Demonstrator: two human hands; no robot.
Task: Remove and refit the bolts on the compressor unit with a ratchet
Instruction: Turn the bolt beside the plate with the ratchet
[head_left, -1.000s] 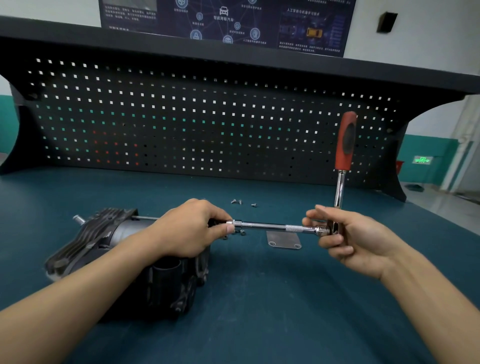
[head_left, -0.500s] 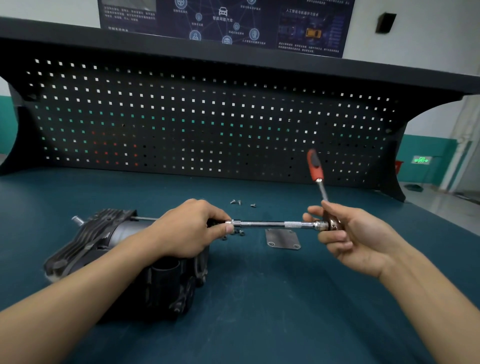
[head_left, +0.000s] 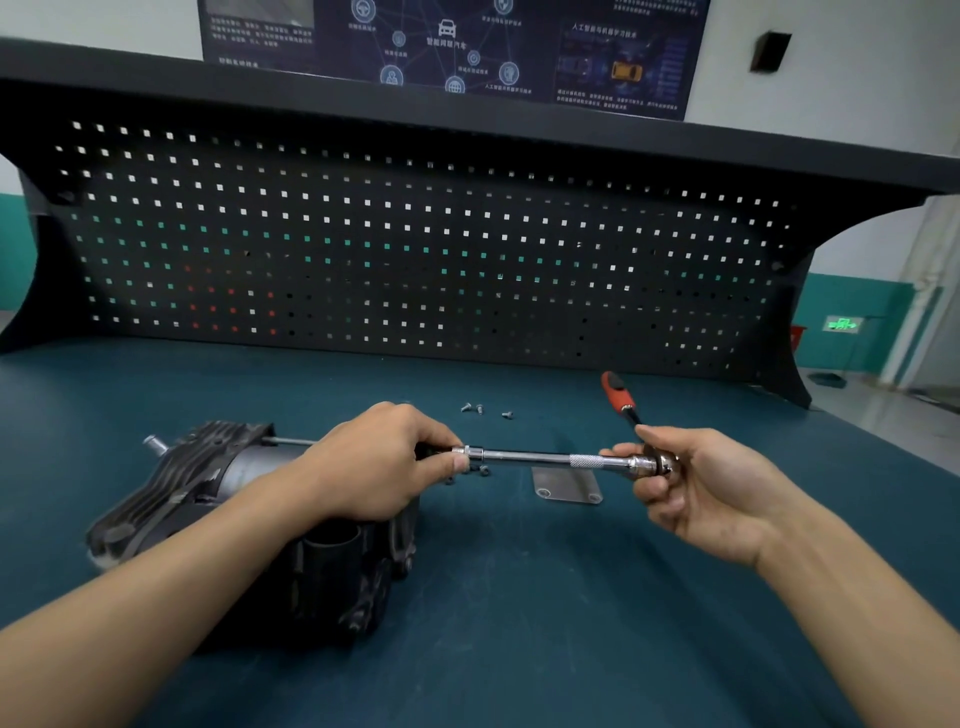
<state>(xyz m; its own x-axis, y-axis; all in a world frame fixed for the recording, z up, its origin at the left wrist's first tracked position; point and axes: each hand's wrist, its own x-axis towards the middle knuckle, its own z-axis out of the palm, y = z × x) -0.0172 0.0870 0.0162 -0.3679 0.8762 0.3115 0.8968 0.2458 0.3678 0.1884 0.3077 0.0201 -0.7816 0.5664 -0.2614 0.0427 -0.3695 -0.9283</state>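
Observation:
A dark, finned compressor unit (head_left: 208, 483) lies on its side on the teal bench (head_left: 519, 623), left of centre. My left hand (head_left: 379, 462) rests over its right end and pinches the socket end of a chrome extension bar (head_left: 535, 458) that runs level to the right. My right hand (head_left: 696, 483) grips the ratchet head (head_left: 655, 463) at the bar's other end. The ratchet's red and black handle (head_left: 617, 392) points away from me, toward the pegboard. The bolt under the socket is hidden by my left hand.
Three loose bolts (head_left: 480, 409) lie on the bench behind the bar, and a few more (head_left: 480, 470) just under it. A small grey metal plate (head_left: 566, 486) lies flat below the bar. A black pegboard (head_left: 415, 249) closes the back of the bench.
The ratchet handle has swung from upright down and away from me, toward the pegboard. My right hand turned with it; my left hand and the bar stayed in place.

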